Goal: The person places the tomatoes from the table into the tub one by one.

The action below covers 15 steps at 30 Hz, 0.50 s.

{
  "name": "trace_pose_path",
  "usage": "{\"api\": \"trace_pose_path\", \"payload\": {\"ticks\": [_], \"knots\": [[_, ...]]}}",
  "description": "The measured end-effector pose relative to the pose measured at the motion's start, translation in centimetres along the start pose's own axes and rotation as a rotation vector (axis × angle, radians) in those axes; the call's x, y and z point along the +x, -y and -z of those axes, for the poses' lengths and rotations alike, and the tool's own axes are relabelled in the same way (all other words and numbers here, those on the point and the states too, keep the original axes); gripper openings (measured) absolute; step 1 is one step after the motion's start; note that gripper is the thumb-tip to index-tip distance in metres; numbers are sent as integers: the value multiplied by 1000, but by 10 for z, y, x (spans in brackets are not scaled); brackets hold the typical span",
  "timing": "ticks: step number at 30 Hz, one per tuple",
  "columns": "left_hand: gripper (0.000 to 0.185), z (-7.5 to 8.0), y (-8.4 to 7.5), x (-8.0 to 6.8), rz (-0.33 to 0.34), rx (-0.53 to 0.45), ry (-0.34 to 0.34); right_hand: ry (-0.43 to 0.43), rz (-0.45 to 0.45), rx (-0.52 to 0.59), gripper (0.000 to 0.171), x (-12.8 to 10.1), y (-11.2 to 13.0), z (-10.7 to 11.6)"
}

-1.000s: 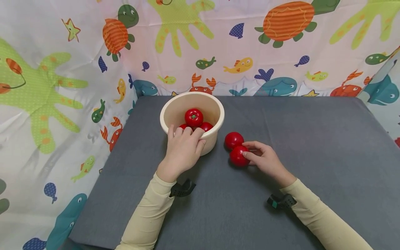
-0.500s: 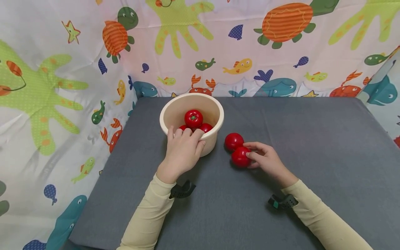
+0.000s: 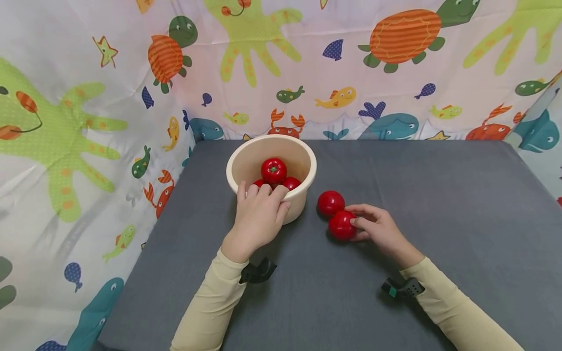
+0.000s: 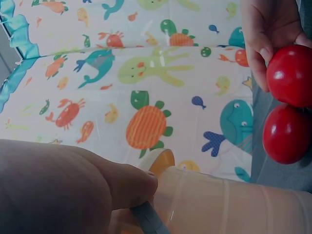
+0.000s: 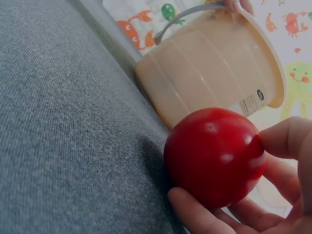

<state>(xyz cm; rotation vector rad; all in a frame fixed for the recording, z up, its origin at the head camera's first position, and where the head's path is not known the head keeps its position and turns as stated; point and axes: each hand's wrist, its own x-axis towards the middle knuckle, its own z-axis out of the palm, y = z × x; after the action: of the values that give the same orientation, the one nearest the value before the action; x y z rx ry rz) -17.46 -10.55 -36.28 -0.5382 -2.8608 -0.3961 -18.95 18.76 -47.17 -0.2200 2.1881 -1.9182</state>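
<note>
Since the earlier frames — little change: your right hand point(image 3: 376, 228) has closed a shade tighter round the near tomato point(image 3: 342, 225), and that tomato has crept slightly toward you; the left hand point(image 3: 259, 214) has not shifted.

Item 1, left hand: fingers curled over the near rim of the cream bucket point(image 3: 306, 161), thumb on the outer wall, steadying it. The left wrist view shows the thumb pressed by the rim and a grey handle beneath it.

Item 2, right hand: fingertips and thumb wrapped round the near tomato, which rests on the grey cloth point(image 3: 439, 204). The right wrist view shows the same grasp, fruit touching the cloth, bucket point(image 5: 209, 68) just beyond.

Item 3, far tomato point(image 3: 331, 203): loose on the cloth, touching the held one and lying between it and the bucket wall.

Item 4, bucket contents: one tomato on top point(image 3: 274, 170) with its green calyx up, two more partly hidden below it — three in view, possibly more beneath.

Item 5, surroundings: sea-creature curtain point(image 3: 88, 122) behind and to the left.

Step in hand, by my reading: the grasp on the near tomato is made, the lift not yet begun. Your next move calls for raising it clear of its neighbour without nudging that one away, carrying it over the rim, and lowering it onto the pile gently — keep your left hand firm so the bucket does not slide.
</note>
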Motion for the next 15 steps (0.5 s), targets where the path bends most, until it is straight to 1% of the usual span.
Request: {"api": "trace_pose_path", "payload": {"ticks": [9,15], "knots": [[25,0,0,0,-10,-3,-12,21,1,28,39,-2,1,5],[25,-1,1,1,-7,6,-14,27,17,14,38,-3,13,17]]}}
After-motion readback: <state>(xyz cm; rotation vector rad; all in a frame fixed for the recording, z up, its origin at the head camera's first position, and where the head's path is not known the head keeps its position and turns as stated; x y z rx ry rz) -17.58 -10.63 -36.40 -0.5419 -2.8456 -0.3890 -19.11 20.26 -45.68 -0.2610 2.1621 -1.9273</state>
